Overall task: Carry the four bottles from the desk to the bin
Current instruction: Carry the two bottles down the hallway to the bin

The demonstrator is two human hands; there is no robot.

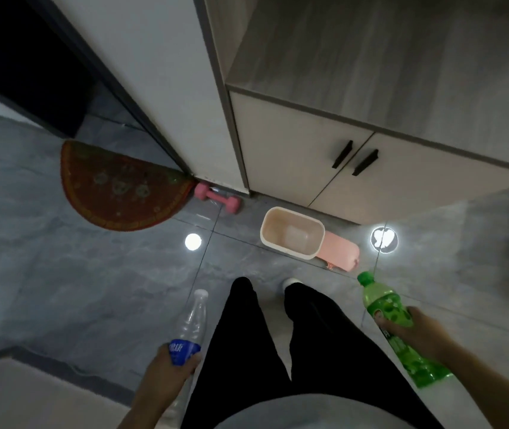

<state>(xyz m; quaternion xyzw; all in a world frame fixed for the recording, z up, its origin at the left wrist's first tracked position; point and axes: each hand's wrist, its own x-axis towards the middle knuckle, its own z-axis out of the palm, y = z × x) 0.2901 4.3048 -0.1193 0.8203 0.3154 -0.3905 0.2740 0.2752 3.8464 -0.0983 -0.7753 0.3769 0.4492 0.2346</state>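
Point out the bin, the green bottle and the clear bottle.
bin [290, 254]: head view, on its near rim.
green bottle [381, 300]: head view, on its upper body above the right hand.
clear bottle [192, 320]: head view, on its transparent body above the blue label.

Clear blue-labelled bottle [191, 328] at seven o'clock and green bottle [393, 323] at four o'clock, caps forward; open pink bin [292, 233] upright at twelve.
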